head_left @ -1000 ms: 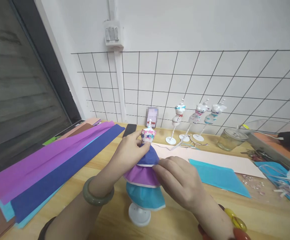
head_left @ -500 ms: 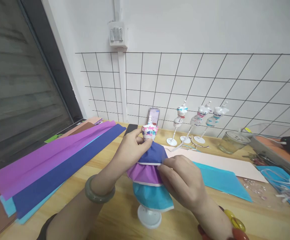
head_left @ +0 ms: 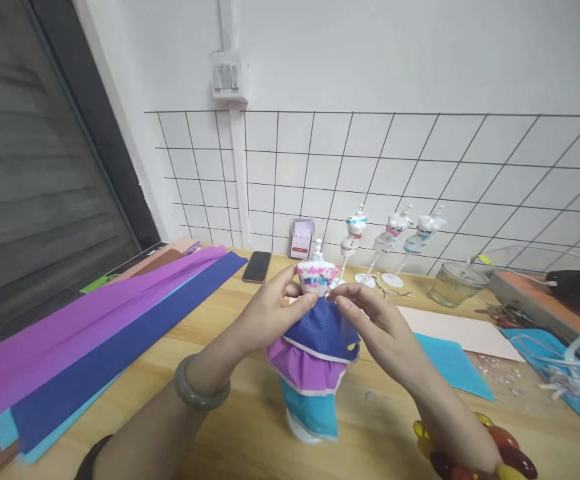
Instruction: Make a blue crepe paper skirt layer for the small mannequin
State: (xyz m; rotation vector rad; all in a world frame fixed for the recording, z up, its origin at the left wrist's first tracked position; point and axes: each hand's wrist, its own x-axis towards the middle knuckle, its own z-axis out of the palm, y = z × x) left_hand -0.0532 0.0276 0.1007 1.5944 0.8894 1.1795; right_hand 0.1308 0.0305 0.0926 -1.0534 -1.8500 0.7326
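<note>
Mannequin (head_left: 316, 279) now pinched at its waist by both hands: right hand (head_left: 380, 327) has risen from the purple tier, joining left hand (head_left: 265, 313).

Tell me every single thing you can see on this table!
dress form: 1, white with pink and blue marks, centre, wearing dark blue, purple and turquoise paper skirts
small dress forms: 3, white, by the wire grid
crepe paper sheets: several, purple, dark blue, light blue, brown, left
phone: 1, black, rear
glass jar: 1, clear, right
turquoise paper: 1, right of centre
table: 1, wooden
left hand: 1, grip at the form's waist
right hand: 1, grip at the form's waist
</note>
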